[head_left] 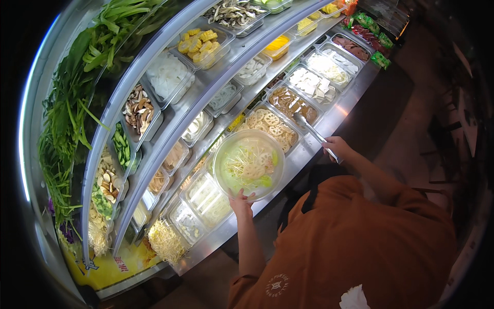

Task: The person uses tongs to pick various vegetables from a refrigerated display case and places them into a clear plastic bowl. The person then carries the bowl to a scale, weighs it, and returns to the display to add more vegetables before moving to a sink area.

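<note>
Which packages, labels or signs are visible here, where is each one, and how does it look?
Sealed snack packets: far right end of the counter, small, green and red.
Yellow sign panel: front of the counter at its near left end, yellow with red marks.
Round emblem: on the orange sleeve of the arm that holds the bowl, white outline.
</note>
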`<state>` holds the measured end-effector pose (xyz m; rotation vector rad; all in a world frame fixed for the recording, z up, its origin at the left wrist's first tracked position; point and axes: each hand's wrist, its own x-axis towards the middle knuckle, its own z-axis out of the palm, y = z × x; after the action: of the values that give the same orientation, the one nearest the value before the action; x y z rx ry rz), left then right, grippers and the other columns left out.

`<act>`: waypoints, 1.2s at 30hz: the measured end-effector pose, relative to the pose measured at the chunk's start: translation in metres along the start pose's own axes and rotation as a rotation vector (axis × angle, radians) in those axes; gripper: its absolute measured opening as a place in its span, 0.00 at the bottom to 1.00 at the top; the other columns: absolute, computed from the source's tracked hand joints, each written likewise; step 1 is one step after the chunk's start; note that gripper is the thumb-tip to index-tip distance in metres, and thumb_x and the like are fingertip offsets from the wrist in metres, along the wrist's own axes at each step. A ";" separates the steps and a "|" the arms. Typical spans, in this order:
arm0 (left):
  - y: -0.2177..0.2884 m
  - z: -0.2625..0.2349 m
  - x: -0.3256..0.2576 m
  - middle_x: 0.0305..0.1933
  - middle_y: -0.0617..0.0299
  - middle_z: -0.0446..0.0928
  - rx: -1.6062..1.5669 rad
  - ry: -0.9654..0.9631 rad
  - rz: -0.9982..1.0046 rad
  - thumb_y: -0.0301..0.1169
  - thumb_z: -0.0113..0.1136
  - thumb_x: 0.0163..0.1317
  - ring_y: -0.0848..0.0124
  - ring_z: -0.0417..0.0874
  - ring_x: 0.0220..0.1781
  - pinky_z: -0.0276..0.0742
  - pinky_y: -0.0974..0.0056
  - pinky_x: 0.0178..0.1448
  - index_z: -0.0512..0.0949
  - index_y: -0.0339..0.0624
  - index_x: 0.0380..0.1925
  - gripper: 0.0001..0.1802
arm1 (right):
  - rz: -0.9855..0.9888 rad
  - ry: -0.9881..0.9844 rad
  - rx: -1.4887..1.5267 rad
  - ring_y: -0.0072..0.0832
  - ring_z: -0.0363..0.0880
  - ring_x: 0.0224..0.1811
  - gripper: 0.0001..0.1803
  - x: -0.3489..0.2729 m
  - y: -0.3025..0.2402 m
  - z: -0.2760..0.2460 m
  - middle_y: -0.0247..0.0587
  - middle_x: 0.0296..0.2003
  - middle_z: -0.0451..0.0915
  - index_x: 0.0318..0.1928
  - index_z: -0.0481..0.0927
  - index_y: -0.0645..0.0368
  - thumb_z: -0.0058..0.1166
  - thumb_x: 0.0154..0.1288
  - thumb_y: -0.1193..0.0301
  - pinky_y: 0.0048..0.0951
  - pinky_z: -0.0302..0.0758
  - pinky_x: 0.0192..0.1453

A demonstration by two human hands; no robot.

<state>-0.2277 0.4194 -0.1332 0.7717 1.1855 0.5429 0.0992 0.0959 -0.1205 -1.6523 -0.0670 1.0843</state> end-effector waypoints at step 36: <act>-0.143 0.258 -0.088 0.35 0.58 0.67 -0.115 0.351 0.028 0.18 0.56 0.69 0.58 0.79 0.30 0.92 0.36 0.41 0.51 0.51 0.79 0.42 | 0.120 -0.475 -0.174 0.24 0.76 0.15 0.13 0.165 -0.077 -0.241 0.39 0.27 0.82 0.42 0.82 0.66 0.56 0.75 0.65 0.28 0.73 0.17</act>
<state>-0.0104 0.2016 -0.1444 0.6095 1.4532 0.7855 0.3921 0.0372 -0.1655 -1.5316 -0.3845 1.5839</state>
